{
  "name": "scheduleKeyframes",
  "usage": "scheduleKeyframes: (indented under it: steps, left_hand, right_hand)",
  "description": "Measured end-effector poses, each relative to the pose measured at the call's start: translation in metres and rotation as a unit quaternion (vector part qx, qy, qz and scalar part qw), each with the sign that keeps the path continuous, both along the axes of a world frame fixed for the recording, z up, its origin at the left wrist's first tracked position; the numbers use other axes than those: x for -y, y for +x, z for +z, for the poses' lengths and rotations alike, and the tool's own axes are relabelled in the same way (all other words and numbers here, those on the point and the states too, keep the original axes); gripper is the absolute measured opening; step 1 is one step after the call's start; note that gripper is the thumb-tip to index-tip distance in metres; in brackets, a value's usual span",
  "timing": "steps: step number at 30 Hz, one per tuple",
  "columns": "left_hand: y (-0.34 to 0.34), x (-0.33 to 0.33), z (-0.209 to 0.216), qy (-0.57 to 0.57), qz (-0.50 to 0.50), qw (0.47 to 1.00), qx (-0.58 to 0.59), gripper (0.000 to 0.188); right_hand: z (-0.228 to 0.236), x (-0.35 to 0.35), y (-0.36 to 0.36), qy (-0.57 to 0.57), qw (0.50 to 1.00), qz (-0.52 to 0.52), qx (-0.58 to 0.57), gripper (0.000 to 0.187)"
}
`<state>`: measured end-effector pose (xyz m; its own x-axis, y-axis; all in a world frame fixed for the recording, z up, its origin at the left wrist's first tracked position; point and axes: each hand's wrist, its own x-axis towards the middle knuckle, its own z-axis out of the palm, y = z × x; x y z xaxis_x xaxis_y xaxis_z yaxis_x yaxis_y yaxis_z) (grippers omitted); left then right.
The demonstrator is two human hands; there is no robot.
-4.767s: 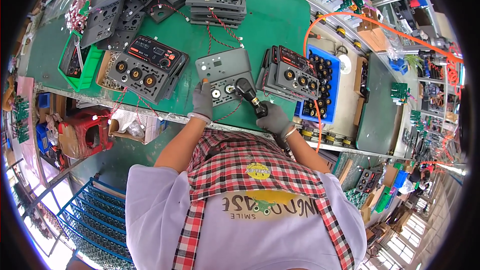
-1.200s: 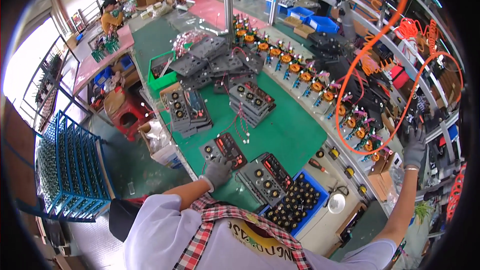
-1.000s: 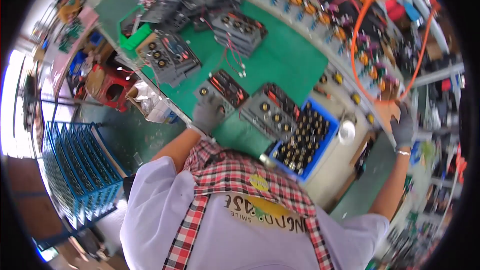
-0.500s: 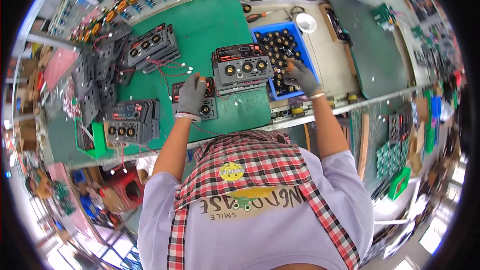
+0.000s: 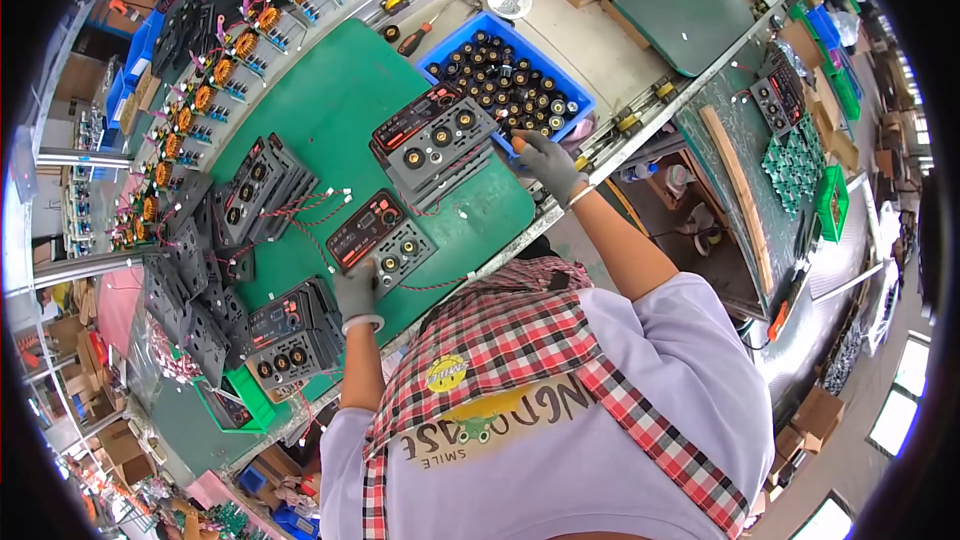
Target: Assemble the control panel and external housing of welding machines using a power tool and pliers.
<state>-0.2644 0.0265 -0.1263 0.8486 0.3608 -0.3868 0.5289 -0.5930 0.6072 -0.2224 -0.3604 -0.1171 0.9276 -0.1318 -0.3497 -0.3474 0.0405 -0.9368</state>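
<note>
A black-and-grey control panel (image 5: pixel 398 252) with round black knobs lies tilted on the green mat (image 5: pixel 350 70). My gloved left hand (image 5: pixel 357 292) grips its near left corner, the thumb side against the grey plate. My right hand (image 5: pixel 550 166), also in a grey glove, is at the near corner of a blue bin (image 5: pixel 585 100) filled with black knobs (image 5: pixel 500 75) that have brass-coloured centres. Its fingers are drawn together, and whatever may be between them is hidden. Between both hands stands a stack of similar panels (image 5: pixel 440 145).
More panel stacks stand at the left (image 5: pixel 262 190) and near left (image 5: pixel 292 340), beside loose dark plates (image 5: pixel 185 290). Red-and-black wires (image 5: pixel 310 208) trail over the mat. Beyond the bin are a screwdriver (image 5: pixel 416 37) and a white dish (image 5: pixel 510 2). Copper coils (image 5: pixel 222 71) line the far side.
The view has turned, so the bench appears slanted. My right hand has come back from over the knobs to the bin's near edge. My left hand has shifted to the panel's near corner.
</note>
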Motion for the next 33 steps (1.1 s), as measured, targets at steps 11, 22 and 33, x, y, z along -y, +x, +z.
scheduleKeyframes:
  steps: [11,22,33]
  left_hand:
    - [-0.064,0.037,0.073,-0.26,0.169,0.922,0.232,0.037]
    - [0.106,0.148,0.105,-0.297,0.122,0.934,0.153,0.039]
    - [0.108,0.111,-0.009,-0.305,-0.033,0.947,0.096,0.047]
  right_hand:
    - [-0.001,0.033,0.04,-0.005,0.999,0.048,0.008,0.04]
    - [0.008,-0.003,0.126,0.015,0.967,0.254,-0.012,0.055]
    - [0.055,-0.033,0.105,0.209,0.941,0.193,-0.182,0.064]
